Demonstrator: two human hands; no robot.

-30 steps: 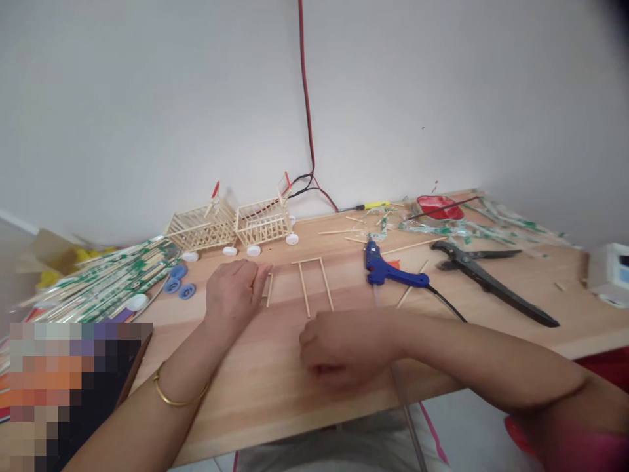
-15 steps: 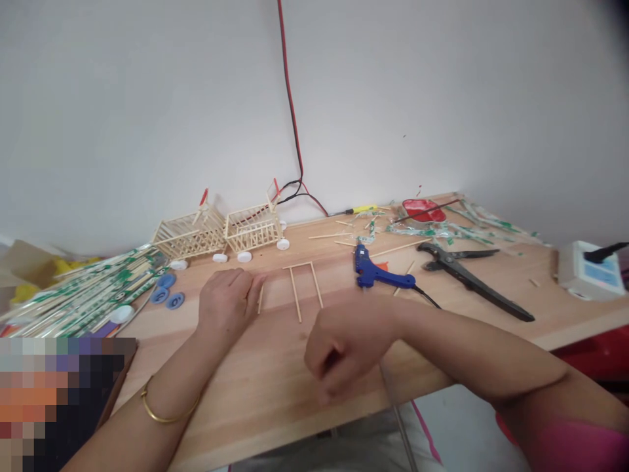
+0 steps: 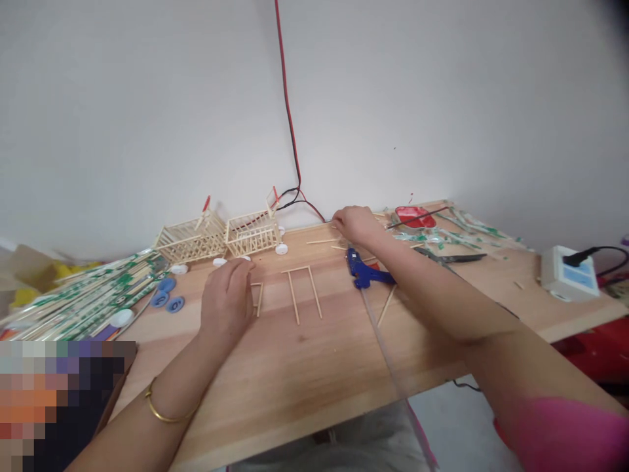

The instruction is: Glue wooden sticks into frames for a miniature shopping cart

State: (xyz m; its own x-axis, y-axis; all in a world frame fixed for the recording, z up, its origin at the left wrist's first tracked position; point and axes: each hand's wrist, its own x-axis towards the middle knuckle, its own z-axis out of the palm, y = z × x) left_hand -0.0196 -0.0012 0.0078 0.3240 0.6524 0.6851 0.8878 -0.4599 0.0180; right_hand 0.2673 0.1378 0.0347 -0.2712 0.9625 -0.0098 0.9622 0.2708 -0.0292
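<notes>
- Stick frame [image 3: 302,292] lies flat mid-counter: three sticks joined in a U, open end toward the person. No floor, no sides and no wheels on it, so I'd call this build barely begun.
- Just left of it is a shorter stick piece [image 3: 258,299], and the left hand [image 3: 227,301] rests palm down with its fingers bent right at that piece. Whether they pinch it or only touch it, I cannot tell.
- The right hand [image 3: 356,224] is stretched to the far side of the counter [image 3: 304,367], fingers curled down among loose sticks [image 3: 322,241]. A grasp or a mere touch? I cannot tell from here.
- For comparison, two finished stick carts [image 3: 253,233] stand by the wall with their white wheels on.
- The count:
- One blue glue gun [image 3: 366,272], just beyond the frame and under the right forearm.
- One black pliers [image 3: 449,257].
- One red dish [image 3: 415,216].
- Three blue caps [image 3: 167,295] and one white cap [image 3: 121,317] to the left.
- One big heap of wrapped sticks [image 3: 83,298] at the left edge.
- One white box [image 3: 570,275] at the far right.
</notes>
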